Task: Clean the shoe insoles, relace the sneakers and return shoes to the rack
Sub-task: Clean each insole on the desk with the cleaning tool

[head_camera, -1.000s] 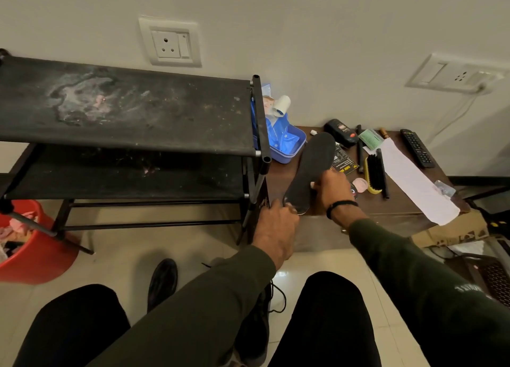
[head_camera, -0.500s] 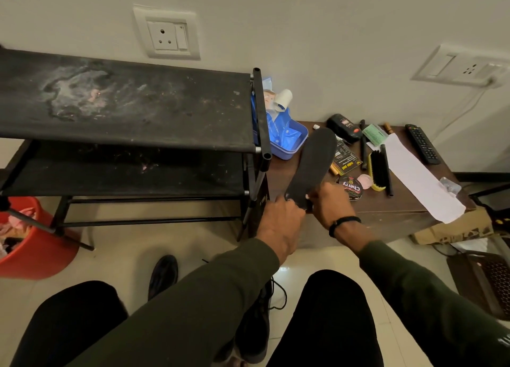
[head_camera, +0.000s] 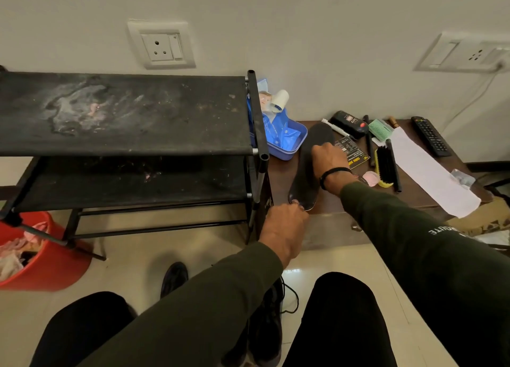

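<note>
A dark, flat insole (head_camera: 309,168), long and rounded at both ends, is lying lengthwise on the brown wooden table (head_camera: 278,173), its near end reaching the table's front edge. The left hand (head_camera: 287,226) is pinching that near end between curled fingers. The right hand (head_camera: 329,159), wearing a thin black wristband, is resting on the insole's far half with its fingers bent down onto the surface; whether they are gripping the edge cannot be told.

Beside the table a black metal-tube shoe rack (head_camera: 124,112) is standing, its fabric shelves dusty and smeared with pale marks. A black sneaker (head_camera: 174,278) with a loose lace is sitting on the glossy tiled floor between the person's knees.

On the table are lying a blue plastic tub (head_camera: 292,146), a bristly black brush (head_camera: 385,168) with a yellow back, a green comb-like tool (head_camera: 380,129), a black remote (head_camera: 430,136), a long white paper strip (head_camera: 433,173) and a black-and-yellow printed card (head_camera: 352,151) whose writing is too small to read. White letters on the right sleeve are only partly showing. A red bucket (head_camera: 52,264) is holding rags.
</note>
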`<state>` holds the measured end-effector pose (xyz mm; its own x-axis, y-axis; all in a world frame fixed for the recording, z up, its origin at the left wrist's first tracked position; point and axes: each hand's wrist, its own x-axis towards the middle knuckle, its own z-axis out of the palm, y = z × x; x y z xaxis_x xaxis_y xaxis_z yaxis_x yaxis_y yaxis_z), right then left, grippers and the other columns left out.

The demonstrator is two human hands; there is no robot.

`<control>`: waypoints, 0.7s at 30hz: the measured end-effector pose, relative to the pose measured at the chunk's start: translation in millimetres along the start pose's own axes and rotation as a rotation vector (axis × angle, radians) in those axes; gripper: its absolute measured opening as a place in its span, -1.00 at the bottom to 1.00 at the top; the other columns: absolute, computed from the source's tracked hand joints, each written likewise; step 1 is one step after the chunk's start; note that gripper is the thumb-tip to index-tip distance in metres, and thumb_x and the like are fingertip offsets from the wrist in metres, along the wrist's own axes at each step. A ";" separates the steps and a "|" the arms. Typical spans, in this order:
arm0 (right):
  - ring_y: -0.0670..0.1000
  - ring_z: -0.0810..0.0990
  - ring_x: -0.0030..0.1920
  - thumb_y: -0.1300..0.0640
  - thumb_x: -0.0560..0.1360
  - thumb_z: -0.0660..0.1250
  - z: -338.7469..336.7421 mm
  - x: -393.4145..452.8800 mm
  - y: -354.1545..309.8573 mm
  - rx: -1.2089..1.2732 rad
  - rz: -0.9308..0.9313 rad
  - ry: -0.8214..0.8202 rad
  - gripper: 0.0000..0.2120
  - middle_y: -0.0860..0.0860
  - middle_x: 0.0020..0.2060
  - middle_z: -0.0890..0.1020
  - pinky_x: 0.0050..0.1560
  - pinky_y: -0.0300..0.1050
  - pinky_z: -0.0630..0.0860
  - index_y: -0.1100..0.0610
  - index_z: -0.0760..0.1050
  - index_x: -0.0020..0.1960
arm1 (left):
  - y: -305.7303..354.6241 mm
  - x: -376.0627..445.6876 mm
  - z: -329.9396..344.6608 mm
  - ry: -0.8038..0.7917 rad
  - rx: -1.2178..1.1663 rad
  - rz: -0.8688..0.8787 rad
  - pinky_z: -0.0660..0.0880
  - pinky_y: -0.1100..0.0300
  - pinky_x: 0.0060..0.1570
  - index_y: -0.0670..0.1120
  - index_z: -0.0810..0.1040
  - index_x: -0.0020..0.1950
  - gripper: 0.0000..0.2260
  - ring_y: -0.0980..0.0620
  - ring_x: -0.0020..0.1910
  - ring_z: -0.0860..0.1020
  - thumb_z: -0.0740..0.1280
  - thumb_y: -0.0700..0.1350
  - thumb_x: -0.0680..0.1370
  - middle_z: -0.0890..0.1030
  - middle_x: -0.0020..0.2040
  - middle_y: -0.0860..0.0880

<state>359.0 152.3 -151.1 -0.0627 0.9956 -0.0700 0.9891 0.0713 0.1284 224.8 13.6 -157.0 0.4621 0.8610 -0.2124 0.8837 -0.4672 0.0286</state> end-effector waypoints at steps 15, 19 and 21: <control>0.18 0.65 0.01 0.22 0.46 0.45 20.4 -64.8 -14.8 0.338 -0.090 -0.079 -0.84 0.12 -0.03 0.70 0.00 -0.07 0.59 0.12 0.72 0.02 | 0.6 -5.5 12.9 0.006 -0.006 -0.082 0.49 0.02 -0.01 -0.01 0.36 0.47 -0.47 -0.12 0.24 0.48 0.43 -0.11 0.53 0.40 0.37 -0.06; 0.15 0.66 -0.08 0.27 0.48 0.41 21.4 -76.5 -7.7 0.335 -0.101 -0.073 -0.78 0.10 -0.07 0.73 -0.12 -0.18 0.48 0.02 0.74 0.01 | -6.2 -13.7 37.9 -0.013 -0.078 -0.118 0.35 -0.18 0.34 0.08 0.01 0.64 -0.15 -0.24 0.47 0.18 0.47 -0.05 0.50 0.00 0.60 -0.11; 0.11 0.64 -0.12 0.26 0.48 0.42 23.8 -81.7 -9.1 0.318 -0.097 -0.052 -0.80 0.09 -0.09 0.71 -0.15 -0.19 0.46 0.04 0.74 0.01 | -8.9 -14.7 38.0 -0.012 -0.090 -0.098 0.25 -0.24 0.43 0.11 -0.04 0.65 -0.12 -0.25 0.52 0.09 0.47 -0.02 0.51 -0.15 0.64 -0.08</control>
<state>358.3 68.9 -170.1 -0.1598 0.9800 -0.1185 0.9713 0.1347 -0.1959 207.4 -2.6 -191.2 0.3727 0.8989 -0.2305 0.9279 -0.3604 0.0949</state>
